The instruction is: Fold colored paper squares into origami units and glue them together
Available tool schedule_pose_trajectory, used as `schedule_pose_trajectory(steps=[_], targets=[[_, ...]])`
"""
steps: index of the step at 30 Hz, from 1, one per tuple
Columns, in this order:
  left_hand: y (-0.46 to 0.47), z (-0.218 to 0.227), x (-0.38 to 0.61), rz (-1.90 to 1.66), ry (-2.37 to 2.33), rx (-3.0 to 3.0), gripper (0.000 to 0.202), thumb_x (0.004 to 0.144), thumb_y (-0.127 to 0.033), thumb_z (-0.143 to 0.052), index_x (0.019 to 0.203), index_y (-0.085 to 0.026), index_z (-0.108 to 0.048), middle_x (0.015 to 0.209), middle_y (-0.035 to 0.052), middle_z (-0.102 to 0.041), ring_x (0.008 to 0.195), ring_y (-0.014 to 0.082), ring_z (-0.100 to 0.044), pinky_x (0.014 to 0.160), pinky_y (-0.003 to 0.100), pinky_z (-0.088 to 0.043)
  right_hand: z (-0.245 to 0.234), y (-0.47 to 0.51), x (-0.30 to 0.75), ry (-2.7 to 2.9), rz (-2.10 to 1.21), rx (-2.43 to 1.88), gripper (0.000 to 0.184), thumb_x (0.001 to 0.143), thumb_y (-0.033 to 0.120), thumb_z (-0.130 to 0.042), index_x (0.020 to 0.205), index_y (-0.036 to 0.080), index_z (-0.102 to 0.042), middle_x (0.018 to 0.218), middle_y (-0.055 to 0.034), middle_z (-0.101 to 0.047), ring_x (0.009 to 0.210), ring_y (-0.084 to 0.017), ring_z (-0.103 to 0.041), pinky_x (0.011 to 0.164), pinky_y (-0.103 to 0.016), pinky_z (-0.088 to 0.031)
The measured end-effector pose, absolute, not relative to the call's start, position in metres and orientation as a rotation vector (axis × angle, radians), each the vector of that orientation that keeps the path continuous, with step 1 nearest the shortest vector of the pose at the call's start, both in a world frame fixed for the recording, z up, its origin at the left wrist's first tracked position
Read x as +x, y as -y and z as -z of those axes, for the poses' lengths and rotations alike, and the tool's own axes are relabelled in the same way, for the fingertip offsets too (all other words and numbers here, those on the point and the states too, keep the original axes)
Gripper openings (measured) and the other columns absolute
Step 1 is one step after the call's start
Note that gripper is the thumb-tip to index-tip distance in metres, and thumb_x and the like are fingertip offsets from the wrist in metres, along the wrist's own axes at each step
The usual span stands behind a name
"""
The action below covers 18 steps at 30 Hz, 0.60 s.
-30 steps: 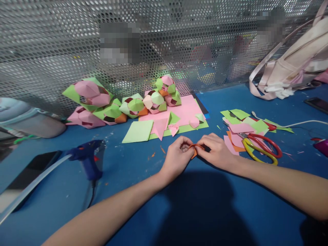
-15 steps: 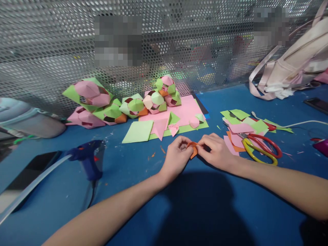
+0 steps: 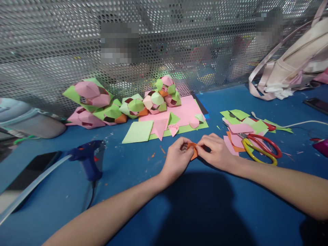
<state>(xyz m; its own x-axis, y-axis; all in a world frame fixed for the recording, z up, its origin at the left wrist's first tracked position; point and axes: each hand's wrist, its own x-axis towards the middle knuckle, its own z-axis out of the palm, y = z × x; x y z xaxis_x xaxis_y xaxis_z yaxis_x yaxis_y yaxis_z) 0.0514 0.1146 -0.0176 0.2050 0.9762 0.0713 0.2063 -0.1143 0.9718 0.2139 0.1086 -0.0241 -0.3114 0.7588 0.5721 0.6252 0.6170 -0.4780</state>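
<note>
My left hand (image 3: 177, 158) and my right hand (image 3: 214, 151) meet at the middle of the blue table (image 3: 143, 191). Between their fingertips sits a small folded piece of orange paper (image 3: 193, 150), pinched from both sides. Most of the piece is hidden by my fingers. Just beyond the hands lie pink and green paper sheets (image 3: 179, 118) with small folded pieces on them.
Folded pink and green paper balls (image 3: 112, 104) line the perforated metal screen (image 3: 164, 44). A blue glue gun (image 3: 88, 159) stands at left, near a dark phone (image 3: 28, 174). Red and yellow scissors (image 3: 260, 146) lie on paper scraps at right. A pale bag (image 3: 289, 68) sits far right.
The orange paper was pressed from a wider loop into a tighter fold between my fingertips. Both hands stayed in place.
</note>
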Motion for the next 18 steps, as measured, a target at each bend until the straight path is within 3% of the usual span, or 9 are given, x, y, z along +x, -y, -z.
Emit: schedule_pose_trajectory(steps=[8, 12, 18], targets=[[-0.1138, 0.0166, 0.0513, -0.995, -1.138, 1.578, 0.006, 0.078, -0.021, -0.058, 0.078, -0.016, -0.055, 0.067, -0.0034, -0.053, 0.06, 0.0089, -0.049, 0.057, 0.02, -0.04, 0.0239, -0.1089, 0.2141, 2.035, -0.225, -1.079, 0.015, 0.088, 0.018, -0.05, 0.073, 0.018, -0.056, 0.067, 0.0007, -0.058, 0.062, -0.012, -0.051, 0.071, -0.03, -0.036], [-0.1127, 0.0142, 0.0509, -1.018, -1.166, 1.6, 0.011, 0.082, -0.025, -0.056, 0.084, -0.016, -0.061, 0.073, -0.001, -0.06, 0.066, 0.0105, -0.054, 0.062, 0.021, -0.043, 0.0236, -0.1103, 0.2143, 1.987, -0.225, -1.097, 0.017, 0.085, 0.015, -0.051, 0.069, 0.018, -0.054, 0.064, 0.0015, -0.057, 0.06, -0.011, -0.05, 0.069, -0.029, -0.036], [-0.1134, 0.0134, 0.0482, -1.009, -1.208, 1.665, 0.015, 0.084, -0.027, -0.055, 0.079, -0.017, -0.065, 0.073, -0.0002, -0.064, 0.068, 0.0119, -0.057, 0.063, 0.021, -0.045, 0.0218, -0.1095, 0.2142, 2.003, -0.248, -1.124, 0.015, 0.084, 0.016, -0.053, 0.069, 0.018, -0.053, 0.063, 0.0018, -0.056, 0.06, -0.011, -0.049, 0.068, -0.029, -0.036]])
